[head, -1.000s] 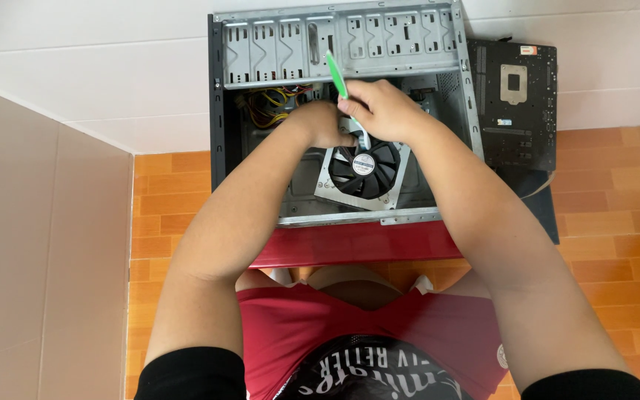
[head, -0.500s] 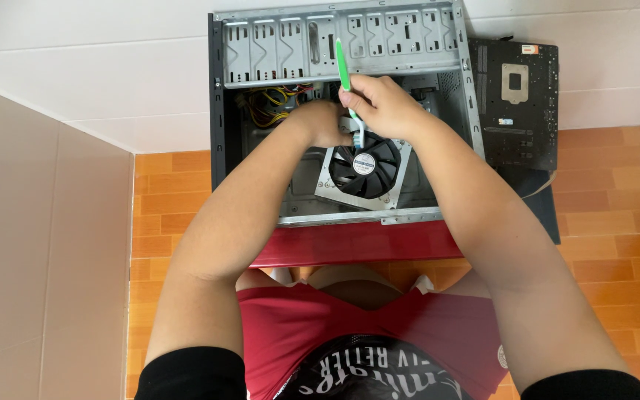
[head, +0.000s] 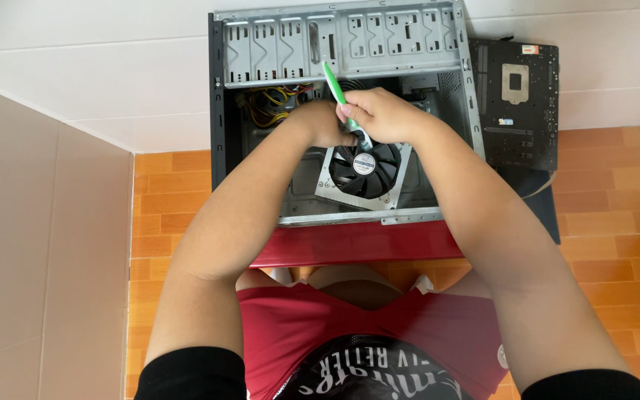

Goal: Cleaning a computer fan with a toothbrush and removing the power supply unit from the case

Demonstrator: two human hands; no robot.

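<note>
An open grey computer case (head: pixel 450 111) lies on its side on a red stand. Inside it sits a metal power supply unit (head: pixel 398 196) with a round black fan (head: pixel 364 167). My right hand (head: pixel 383 115) grips a green-handled screwdriver (head: pixel 335 85), its handle pointing up and away, its tip hidden near the fan's upper edge. My left hand (head: pixel 320 122) rests beside it at the unit's upper left corner, fingers curled; what it holds is hidden. Yellow and red cables (head: pixel 272 104) bunch up at the case's upper left.
A black motherboard (head: pixel 520 104) lies on the floor to the right of the case. The red stand (head: pixel 350 244) fronts the case, above my knees. Orange floor tiles (head: pixel 164 200) surround it; a beige wall panel (head: pixel 38 244) is at left.
The green screwdriver handle has swung slightly, tilting more to the upper left. Both hands stay at the fan's upper edge.
</note>
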